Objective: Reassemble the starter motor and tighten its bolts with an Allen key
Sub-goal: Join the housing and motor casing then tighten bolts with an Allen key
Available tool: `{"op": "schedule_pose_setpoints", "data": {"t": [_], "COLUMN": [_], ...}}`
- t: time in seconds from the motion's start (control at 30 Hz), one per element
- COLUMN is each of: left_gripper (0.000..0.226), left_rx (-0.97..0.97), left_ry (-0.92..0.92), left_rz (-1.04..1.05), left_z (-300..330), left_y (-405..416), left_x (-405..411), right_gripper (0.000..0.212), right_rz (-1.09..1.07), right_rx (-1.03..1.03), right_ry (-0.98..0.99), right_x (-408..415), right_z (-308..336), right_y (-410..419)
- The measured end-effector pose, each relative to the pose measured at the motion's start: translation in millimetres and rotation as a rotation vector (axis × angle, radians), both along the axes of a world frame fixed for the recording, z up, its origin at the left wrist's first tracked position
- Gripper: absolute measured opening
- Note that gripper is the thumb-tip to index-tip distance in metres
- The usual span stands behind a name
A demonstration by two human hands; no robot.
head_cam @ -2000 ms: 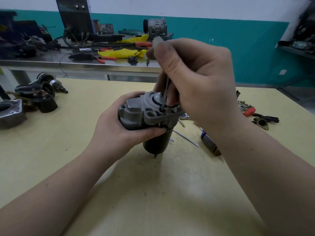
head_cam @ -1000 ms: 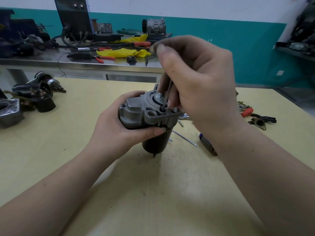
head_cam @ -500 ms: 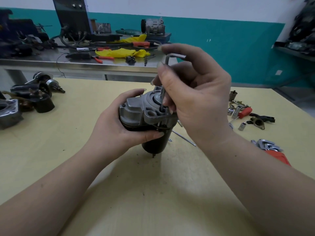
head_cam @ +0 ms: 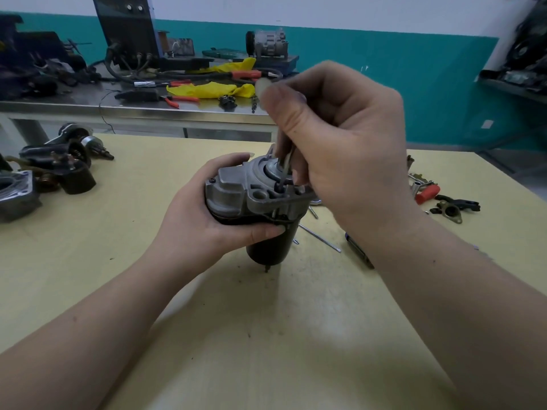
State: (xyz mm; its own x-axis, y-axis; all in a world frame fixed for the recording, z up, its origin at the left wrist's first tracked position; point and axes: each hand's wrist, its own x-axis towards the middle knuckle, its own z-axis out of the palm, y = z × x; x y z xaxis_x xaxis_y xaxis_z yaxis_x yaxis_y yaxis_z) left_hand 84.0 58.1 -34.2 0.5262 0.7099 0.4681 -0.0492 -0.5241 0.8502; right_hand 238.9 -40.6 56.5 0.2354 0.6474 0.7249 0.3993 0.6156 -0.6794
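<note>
The starter motor (head_cam: 248, 193) stands upright on the yellow table (head_cam: 88, 261), grey cast housing on top and black cylindrical body below. My left hand (head_cam: 204, 220) grips the housing from the left, thumb across its front. My right hand (head_cam: 340, 134) is curled round the Allen key (head_cam: 284, 170), whose thin shaft runs down into a bolt hole on top of the housing. The key's upper part is hidden inside my fingers.
Loose long bolts (head_cam: 319, 238) and a small cylindrical part (head_cam: 358, 253) lie right of the motor. A red-handled tool (head_cam: 426, 193) and a bracket (head_cam: 450, 210) sit at the far right. Dark motor parts (head_cam: 59, 170) lie at the left. A cluttered steel bench (head_cam: 148, 108) stands behind.
My right hand has turned the Allen key in the bolt; its bent short arm, which showed above my fingers half a second ago, is now hidden in my hand. The motor stays put.
</note>
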Motion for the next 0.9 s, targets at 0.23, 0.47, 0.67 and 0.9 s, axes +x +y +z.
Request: {"op": "schedule_pose_setpoints", "data": {"t": [0.23,0.47,0.67,0.9], "left_gripper": [0.085,0.095,0.095,0.089], "left_rx": [-0.014,0.002,-0.008,-0.011], "left_ry": [0.000,0.016,0.007,0.013], "left_rz": [0.024,-0.008,-0.015,-0.016], "left_z": [2.6,3.4,3.8,5.5], "left_y": [0.3,1.4,-0.3,-0.7], "left_x": [-1.4,-3.1,-2.7,-4.1], "right_gripper": [0.012,0.008,0.011,0.011], "right_rz": [0.070,0.011,-0.046,0.112], "right_rx": [-0.266,-0.314,-0.244,-0.386], "right_ry": [-0.070,-0.082,0.019,-0.143], "right_x": [8.8,23.9,13.4,28.0], "right_z": [7.1,8.4,-9.4,7.4], "right_y": [-3.2,-9.1,-3.9,-11.6]}}
